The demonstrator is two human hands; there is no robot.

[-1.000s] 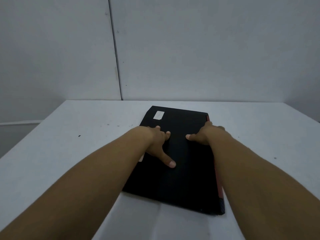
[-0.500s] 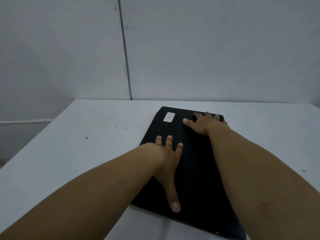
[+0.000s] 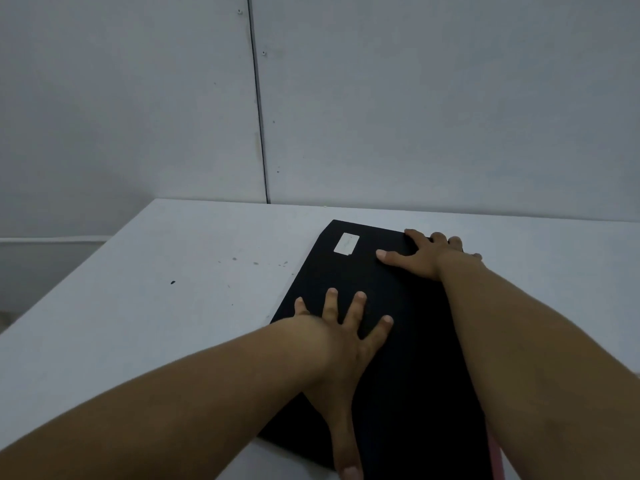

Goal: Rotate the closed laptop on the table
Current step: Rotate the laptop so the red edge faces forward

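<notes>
The closed black laptop [image 3: 410, 344] lies on the white table [image 3: 156, 313], its long side running away from me, with a small white sticker [image 3: 346, 243] near its far left corner. My left hand [image 3: 343, 344] lies flat on the lid near the left edge, fingers spread and thumb stretched back toward the near edge. At the far right corner, my right hand [image 3: 427, 254] has its thumb on top and its fingers curled over the far edge. My right forearm hides the laptop's right side.
A grey panelled wall [image 3: 415, 116] stands just behind the table's far edge. The table's left edge [image 3: 69, 282] drops off to the floor. Small dark specks [image 3: 172, 282] mark the tabletop left of the laptop.
My right hand slid from the lid's middle to the far right corner. My left hand spread flat and shifted toward me. The laptop turned slightly and now sits nearer in the view.
</notes>
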